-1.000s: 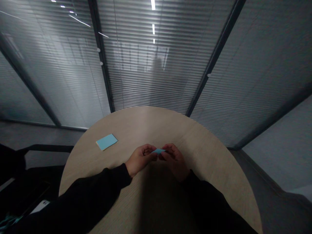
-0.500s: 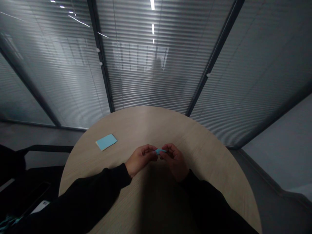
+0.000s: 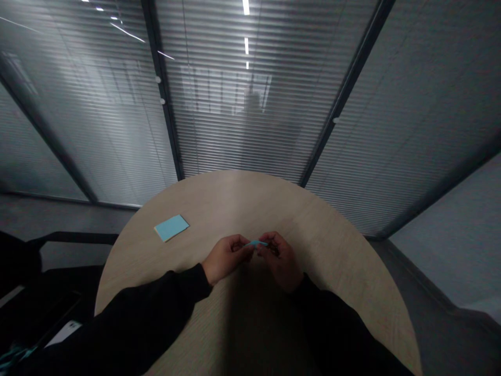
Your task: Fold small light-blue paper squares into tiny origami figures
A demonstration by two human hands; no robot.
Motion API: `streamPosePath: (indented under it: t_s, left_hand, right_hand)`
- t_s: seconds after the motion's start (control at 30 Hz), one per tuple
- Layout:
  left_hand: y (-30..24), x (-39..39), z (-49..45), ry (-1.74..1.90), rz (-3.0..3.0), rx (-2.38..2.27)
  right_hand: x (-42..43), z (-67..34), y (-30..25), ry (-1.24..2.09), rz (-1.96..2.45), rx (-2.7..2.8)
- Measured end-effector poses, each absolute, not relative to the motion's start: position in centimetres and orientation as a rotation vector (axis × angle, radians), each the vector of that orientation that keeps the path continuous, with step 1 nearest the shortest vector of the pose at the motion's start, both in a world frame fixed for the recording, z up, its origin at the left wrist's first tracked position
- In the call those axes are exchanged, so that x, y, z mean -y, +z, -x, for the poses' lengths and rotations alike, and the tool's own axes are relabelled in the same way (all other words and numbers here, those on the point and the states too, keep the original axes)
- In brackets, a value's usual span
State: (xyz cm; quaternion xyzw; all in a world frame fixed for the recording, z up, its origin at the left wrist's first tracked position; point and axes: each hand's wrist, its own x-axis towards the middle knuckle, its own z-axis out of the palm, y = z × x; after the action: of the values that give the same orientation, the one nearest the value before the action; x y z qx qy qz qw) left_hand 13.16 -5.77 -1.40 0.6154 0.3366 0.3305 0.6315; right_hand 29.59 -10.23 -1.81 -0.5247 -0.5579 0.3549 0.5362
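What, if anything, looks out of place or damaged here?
Only a pixelated patch on the middle blind, blocky against the fine slats. Otherwise nothing stands out: the blue pad lies flat; the left hand and the right hand hold a blue slip.

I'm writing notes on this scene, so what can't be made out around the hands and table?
All in the head view:
Small blue piece: partly covered by the left hand and right hand; exact shape too small to read.
Round table: near edge cut off by the picture's bottom.
Dark chair: cut off by the left edge, details lost in darkness.
White item: partly behind the left sleeve; markings too small.
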Motion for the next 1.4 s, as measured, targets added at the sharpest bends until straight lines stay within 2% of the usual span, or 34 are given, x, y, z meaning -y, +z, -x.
streamPosePath:
  t_s: [0.6, 0.83, 1.4]
  left_hand:
    - [-2.5, 5.3, -12.8, 0.763, -1.675, -0.759]
    - [-2.1, 5.7, -12.9, 0.931, -1.546, -0.737]
    - [-1.8, 5.6, -12.7, 0.877, -1.389, -0.664]
  right_hand:
    - [10.0, -29.3, -2.0, 0.947, 1.197, 1.338]
    - [10.0, -29.2, -2.3, 0.964, 1.195, 1.317]
    - [9.6, -29.0, -2.8, 0.986, 1.174, 1.327]
